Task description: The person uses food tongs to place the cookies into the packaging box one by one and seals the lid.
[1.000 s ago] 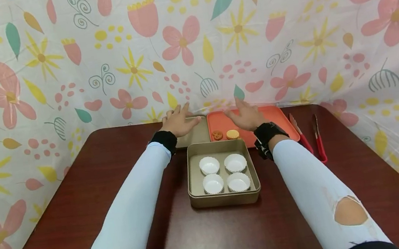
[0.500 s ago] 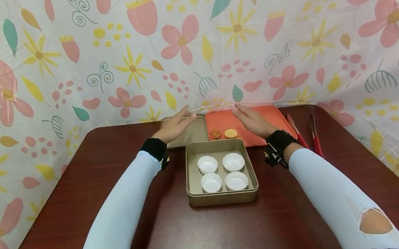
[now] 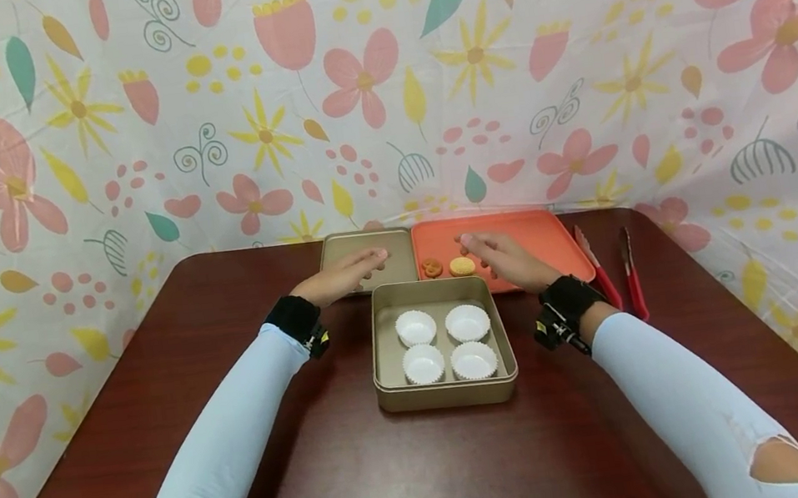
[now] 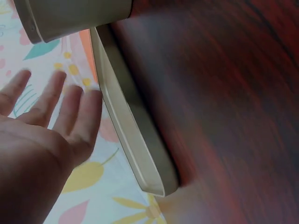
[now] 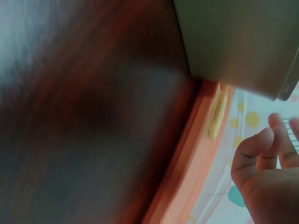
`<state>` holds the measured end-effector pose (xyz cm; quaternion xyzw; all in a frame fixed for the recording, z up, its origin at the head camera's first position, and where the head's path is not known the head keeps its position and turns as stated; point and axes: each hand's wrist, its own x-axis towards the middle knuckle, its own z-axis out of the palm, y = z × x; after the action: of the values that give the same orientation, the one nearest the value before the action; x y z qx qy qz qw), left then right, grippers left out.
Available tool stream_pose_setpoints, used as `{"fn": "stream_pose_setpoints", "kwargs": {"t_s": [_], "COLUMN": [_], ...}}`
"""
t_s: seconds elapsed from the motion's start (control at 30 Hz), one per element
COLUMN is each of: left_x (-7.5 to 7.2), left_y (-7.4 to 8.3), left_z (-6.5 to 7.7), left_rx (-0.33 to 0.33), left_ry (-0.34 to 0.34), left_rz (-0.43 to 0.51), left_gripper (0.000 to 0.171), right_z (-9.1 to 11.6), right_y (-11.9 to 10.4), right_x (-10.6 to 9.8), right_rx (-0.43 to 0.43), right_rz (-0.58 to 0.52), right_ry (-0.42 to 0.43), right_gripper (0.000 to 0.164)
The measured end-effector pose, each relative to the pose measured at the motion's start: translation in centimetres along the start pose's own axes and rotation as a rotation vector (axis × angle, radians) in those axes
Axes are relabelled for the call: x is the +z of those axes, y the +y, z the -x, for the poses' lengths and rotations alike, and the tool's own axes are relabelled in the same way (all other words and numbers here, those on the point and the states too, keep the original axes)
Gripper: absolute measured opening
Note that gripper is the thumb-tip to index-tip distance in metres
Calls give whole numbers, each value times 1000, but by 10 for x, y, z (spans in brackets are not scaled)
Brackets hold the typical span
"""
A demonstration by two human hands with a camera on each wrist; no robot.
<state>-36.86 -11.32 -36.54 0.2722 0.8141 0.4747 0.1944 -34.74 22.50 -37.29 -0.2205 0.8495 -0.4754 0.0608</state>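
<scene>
At the far side of the surface (image 3: 415, 482), my left grip (image 3: 341, 278) and right grip (image 3: 511, 260) have sunk, fingers loosely bent around nothing, so biscuit (image 3: 462, 267) and tin (image 3: 449, 396) remain untouched.

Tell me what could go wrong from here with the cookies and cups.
The right hand appears close to the round cookie on the orange tray; a careless sweep might knock it. The left hand is near the far left corner of the gold tin; bumping that could make the four white fluted cups inside slide.
</scene>
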Motion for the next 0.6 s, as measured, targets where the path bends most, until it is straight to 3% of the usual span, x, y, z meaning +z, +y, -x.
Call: {"fn": "stream_pose_setpoints", "kwargs": {"t_s": [0.17,0.3,0.6], "left_x": [4,6,13], "left_y": [-1,-2,-7], "left_z": [2,3,8], "left_rx": [-12,-10,-43], "left_ry": [-19,-17,39], "left_rz": [-14,-55,29], "left_gripper": [54,48,29], "right_z": [1,2,3], "right_y": [1,1,8], "right_x": [6,11,16], "right_rx": [-16,-44,-120], "right_rz": [-16,35,174], "right_ry": [-19,5,39], "right_gripper": [44,36,23]}}
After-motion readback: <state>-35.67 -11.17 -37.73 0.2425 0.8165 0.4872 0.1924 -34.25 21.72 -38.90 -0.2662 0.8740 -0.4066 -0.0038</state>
